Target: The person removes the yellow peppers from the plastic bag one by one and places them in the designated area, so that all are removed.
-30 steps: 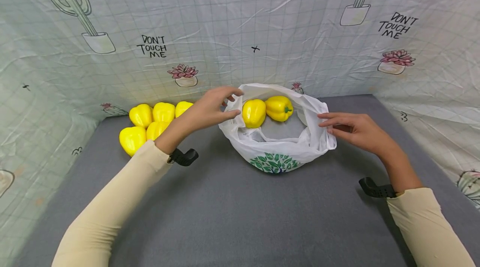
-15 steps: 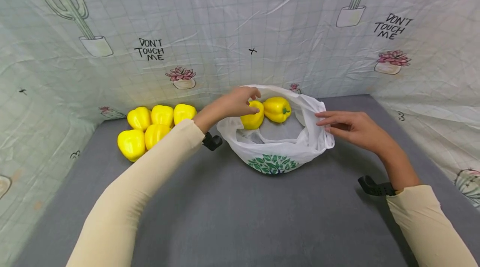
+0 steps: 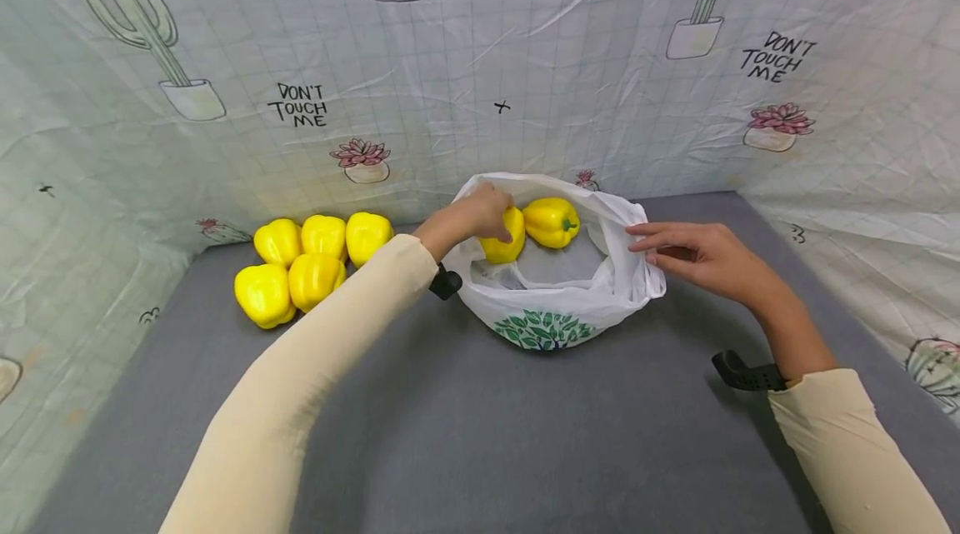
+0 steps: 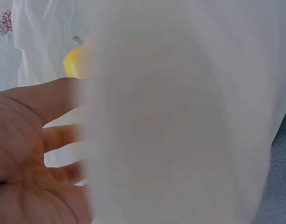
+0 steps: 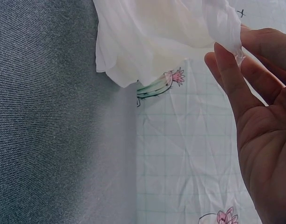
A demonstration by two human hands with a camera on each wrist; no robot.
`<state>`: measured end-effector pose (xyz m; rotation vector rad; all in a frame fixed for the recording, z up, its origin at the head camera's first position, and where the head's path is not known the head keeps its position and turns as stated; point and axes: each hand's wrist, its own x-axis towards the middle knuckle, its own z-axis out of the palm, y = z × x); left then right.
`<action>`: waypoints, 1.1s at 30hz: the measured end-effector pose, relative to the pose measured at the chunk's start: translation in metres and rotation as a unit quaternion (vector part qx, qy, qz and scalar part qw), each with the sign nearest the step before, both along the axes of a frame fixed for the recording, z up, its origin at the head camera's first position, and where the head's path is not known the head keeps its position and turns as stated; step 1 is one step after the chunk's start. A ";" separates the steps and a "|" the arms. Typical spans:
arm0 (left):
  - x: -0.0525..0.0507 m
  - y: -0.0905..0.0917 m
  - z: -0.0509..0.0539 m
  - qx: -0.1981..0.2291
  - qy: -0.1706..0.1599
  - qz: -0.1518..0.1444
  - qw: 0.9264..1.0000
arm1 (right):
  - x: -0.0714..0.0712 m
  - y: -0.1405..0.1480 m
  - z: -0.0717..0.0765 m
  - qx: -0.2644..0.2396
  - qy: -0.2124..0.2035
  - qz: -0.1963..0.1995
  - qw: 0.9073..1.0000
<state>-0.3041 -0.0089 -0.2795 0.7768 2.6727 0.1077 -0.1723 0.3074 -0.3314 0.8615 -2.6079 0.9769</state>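
A white plastic bag (image 3: 600, 311) with a green leafy print stands with its mouth spread open at the middle back. Inside lie two yellow bell peppers. My left hand (image 3: 474, 216) reaches over the bag's left rim, thumb and fingers around the left bell pepper (image 3: 504, 252). The other bell pepper (image 3: 552, 223) lies just to its right, stem facing right. Bag plastic hides most of the left fingertips in the left wrist view. At the right rim my right hand (image 3: 705, 259) pinches the bag's edge; in the right wrist view, thumb and fingers hold the thin plastic (image 5: 222, 23).
Several more yellow bell peppers (image 3: 316, 280) sit grouped at the back left of the grey tabletop (image 3: 480, 434). A printed cloth (image 3: 420, 101) hangs as a wall behind and along both sides.
My left hand has moved right from beside the bag's left rim, into the mouth and down onto the left bell pepper. The right hand keeps its hold on the bag.
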 end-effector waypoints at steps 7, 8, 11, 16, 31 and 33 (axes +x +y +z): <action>-0.007 0.005 0.007 0.044 -0.072 0.014 0.996 | 0.001 0.001 -0.003 -0.001 0.001 0.000 1.000; -0.008 0.005 0.008 0.048 -0.092 0.020 0.994 | 0.001 0.000 -0.004 -0.001 0.001 0.001 1.000; -0.010 0.007 0.011 0.044 -0.153 0.028 0.987 | 0.001 0.000 -0.006 0.001 0.000 0.003 1.000; -0.010 0.011 0.020 0.006 -0.218 0.025 0.976 | 0.000 0.001 -0.007 0.001 -0.002 0.006 1.000; -0.012 0.017 -0.009 0.089 -0.065 -0.056 0.992 | 0.000 0.003 -0.007 0.004 0.000 0.000 1.000; -0.015 0.016 -0.011 0.100 -0.066 -0.067 0.990 | 0.000 0.004 -0.007 0.002 0.002 0.001 1.000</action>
